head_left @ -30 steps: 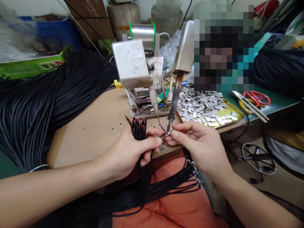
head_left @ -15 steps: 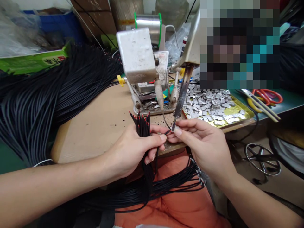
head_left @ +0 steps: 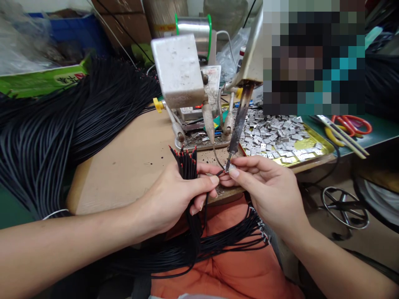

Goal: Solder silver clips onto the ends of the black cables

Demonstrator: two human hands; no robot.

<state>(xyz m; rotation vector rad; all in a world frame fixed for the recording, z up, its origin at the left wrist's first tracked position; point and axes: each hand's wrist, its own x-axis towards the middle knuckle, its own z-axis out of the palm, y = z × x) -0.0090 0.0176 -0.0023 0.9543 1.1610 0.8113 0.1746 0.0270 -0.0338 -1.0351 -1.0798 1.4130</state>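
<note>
Reaching both forearms inward over the surface (head_left: 115,166), we bring our hands close together beneath the soldering iron (head_left: 239,124). Our left hand (head_left: 181,187) is wrapped around an upright bundle of black cables (head_left: 188,166), red wire ends above the fist, while its thumb and index finger pinch a single cable (head_left: 220,172) pointing right. Our right hand (head_left: 268,182) comes in from the other side, thumb and fingertips pinching a small metal connector (head_left: 230,167) at the iron's tip, its remaining fingers curled below. Whether the wire touches the connector is too small to tell. Compared with half a second ago, our hands are almost unchanged. Compared with one second ago, the cable's end has come closer to the tip, and our view has shifted, setting the iron farther right. Finished-looking metal ends (head_left: 263,232) lie across our lap, right of the bundle.
</note>
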